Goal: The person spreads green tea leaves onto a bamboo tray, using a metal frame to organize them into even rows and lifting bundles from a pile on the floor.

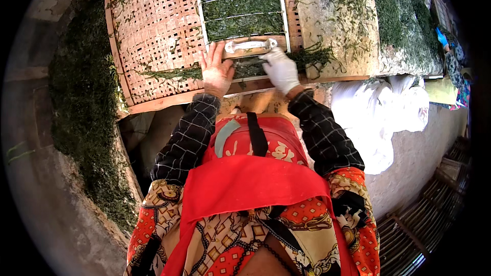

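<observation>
A wooden bar with a metal pull handle (250,46) spans the near end of a long frame with pale side rails (286,15) and thin cross wires. Flattened dark green leaves (241,11) lie under the wires, and more leaves (247,67) show just below the bar. My bare left hand (215,69) rests at the bar's left end, fingers spread. At the right end is my right hand (281,69) in a white glove, its fingertips bent down beside the handle and the leaves. Whether they pinch anything is hidden.
A woven, wood-edged panel (157,34) lies under the frame, with loose leaf strips (316,56) at its right. Leaf-strewn boards (341,46) continue rightward, white bags (368,122) hanging below. Leaves (82,103) cover a left ledge. Another person's blue-gloved hand (442,38) appears far right.
</observation>
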Demonstrator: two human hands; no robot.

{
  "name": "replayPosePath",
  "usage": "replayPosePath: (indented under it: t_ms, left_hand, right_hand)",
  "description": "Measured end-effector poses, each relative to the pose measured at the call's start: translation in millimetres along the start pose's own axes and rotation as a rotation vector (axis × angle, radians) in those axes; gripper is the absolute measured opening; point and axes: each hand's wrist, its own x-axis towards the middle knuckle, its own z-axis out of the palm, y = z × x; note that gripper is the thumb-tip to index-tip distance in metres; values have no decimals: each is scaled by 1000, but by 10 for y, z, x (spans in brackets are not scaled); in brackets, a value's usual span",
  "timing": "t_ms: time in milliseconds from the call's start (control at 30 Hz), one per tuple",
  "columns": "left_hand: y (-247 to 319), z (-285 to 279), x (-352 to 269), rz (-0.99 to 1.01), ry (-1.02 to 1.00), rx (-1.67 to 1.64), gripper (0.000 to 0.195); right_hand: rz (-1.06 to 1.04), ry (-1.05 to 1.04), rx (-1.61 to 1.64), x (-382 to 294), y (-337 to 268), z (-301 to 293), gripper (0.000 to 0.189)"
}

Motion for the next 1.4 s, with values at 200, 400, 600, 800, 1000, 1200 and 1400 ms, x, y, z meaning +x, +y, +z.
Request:
replayPosePath:
  t_ms: [200,400,600,800,1000,1200,1400]
  left_hand:
    - [-191,-131,-119,-53,42,-53,27]
    - [-199,-311,-346,120,-125,213,34]
    - [-304,-232,-314,75,-99,194,32]
    - [-307,-138,-322,19,-98,197,32]
    - [-336,-264,-281,21,-130,28,35]
    - [-504,-421,-417,-75,-45,-171,53]
    - [-543,-338,-357,-122,-224,-109,81]
  right_hand:
    - [-31,-19,-140,-94,242,-160,21]
    - [-371,-89,-99,-196,-534,-186,37]
    - [-189,-319,-93,-208,-638,439,54]
    - [-336,-195,-65,-268,-781,343,55]
    - [-207,-283,26,-163,-755,466,52]
    - [-316,-147,-42,-154,-891,366,53]
    - [-344,-381,-125,-70,-938,574,59]
